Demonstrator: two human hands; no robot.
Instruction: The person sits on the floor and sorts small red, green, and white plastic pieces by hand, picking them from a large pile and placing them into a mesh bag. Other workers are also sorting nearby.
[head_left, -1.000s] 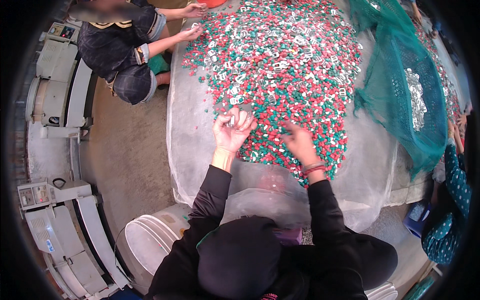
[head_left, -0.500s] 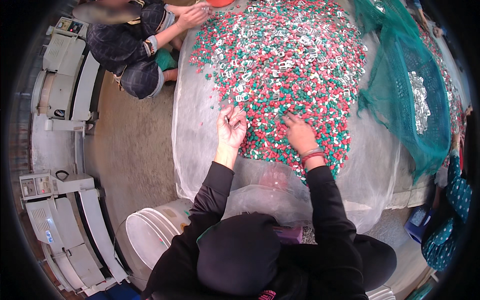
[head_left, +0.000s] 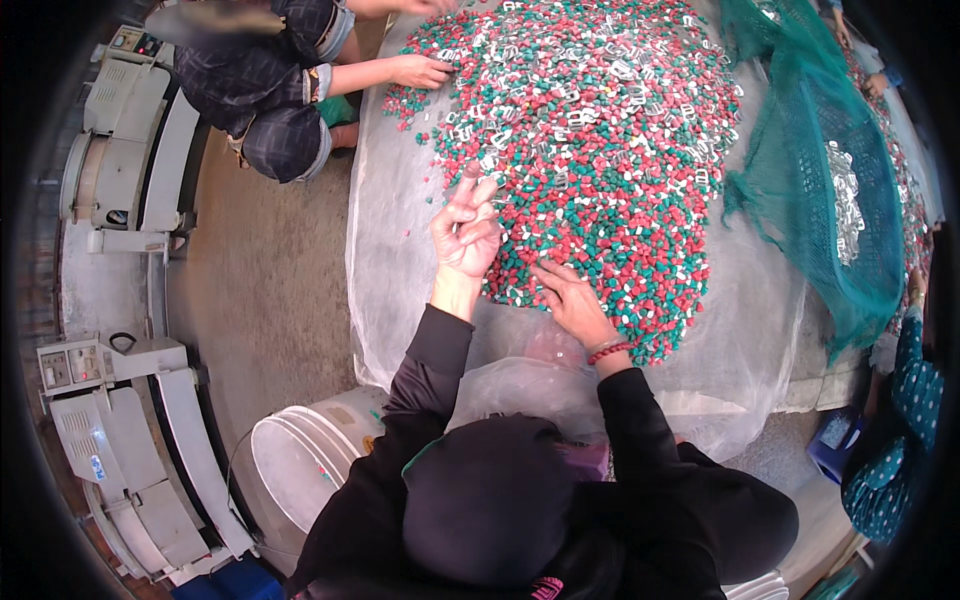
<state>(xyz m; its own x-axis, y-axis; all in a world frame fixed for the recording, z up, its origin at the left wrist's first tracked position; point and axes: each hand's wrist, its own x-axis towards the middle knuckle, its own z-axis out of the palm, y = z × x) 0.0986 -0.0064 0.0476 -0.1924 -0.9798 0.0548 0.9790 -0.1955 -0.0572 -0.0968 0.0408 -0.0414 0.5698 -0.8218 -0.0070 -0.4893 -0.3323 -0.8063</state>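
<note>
Our left hand (head_left: 466,232) is raised at the near edge of the heap of red, green and white pieces (head_left: 590,150), fingers loosely curled, pinching nothing we can make out. Our right hand (head_left: 570,300) lies spread flat on the heap's near edge.

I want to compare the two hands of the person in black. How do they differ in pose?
The left hand is raised, palm up, fingers spread; the right hand lies flat, palm down, on the pile of red and green pieces. Only the right wrist has a red bracelet. Both sleeves are black.
</note>
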